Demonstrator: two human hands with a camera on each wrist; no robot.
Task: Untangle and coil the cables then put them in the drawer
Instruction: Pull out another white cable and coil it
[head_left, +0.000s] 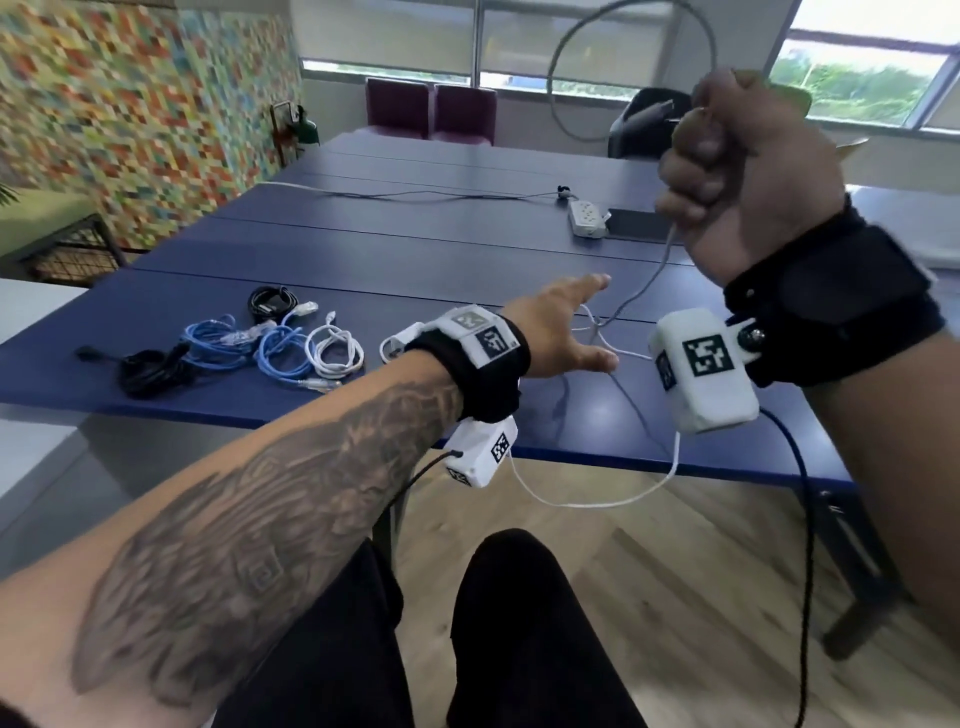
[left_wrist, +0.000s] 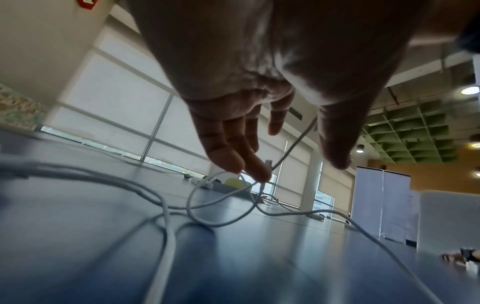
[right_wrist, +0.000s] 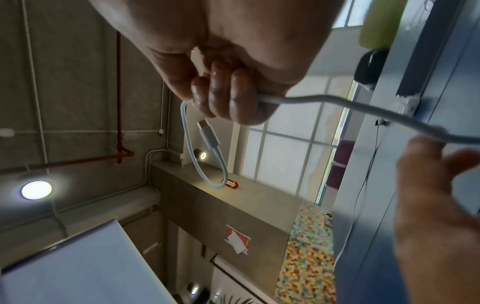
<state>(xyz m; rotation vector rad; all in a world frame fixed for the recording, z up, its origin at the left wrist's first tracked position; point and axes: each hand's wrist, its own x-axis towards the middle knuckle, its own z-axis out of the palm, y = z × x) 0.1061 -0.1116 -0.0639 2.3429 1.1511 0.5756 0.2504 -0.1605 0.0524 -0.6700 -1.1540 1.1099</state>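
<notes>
My right hand (head_left: 727, 161) is raised in a fist above the blue table (head_left: 395, 260) and grips a white cable (head_left: 641, 283). One loop arcs above the fist and the rest hangs down to the tabletop. In the right wrist view the fingers (right_wrist: 226, 98) curl round the cable, and its USB-C plug (right_wrist: 207, 133) dangles on a short loop. My left hand (head_left: 587, 325) reaches out low over the table with its fingers straight. Its fingertips (left_wrist: 257, 174) come down at the cable's loose tangle (left_wrist: 202, 218). No drawer is in view.
Several coiled cables lie at the table's near left: black (head_left: 150, 369), blue (head_left: 283, 358), white (head_left: 335, 353) and another black (head_left: 272, 301). A white power strip (head_left: 587, 218) with its cord sits farther back. Purple chairs (head_left: 431, 109) stand beyond the table.
</notes>
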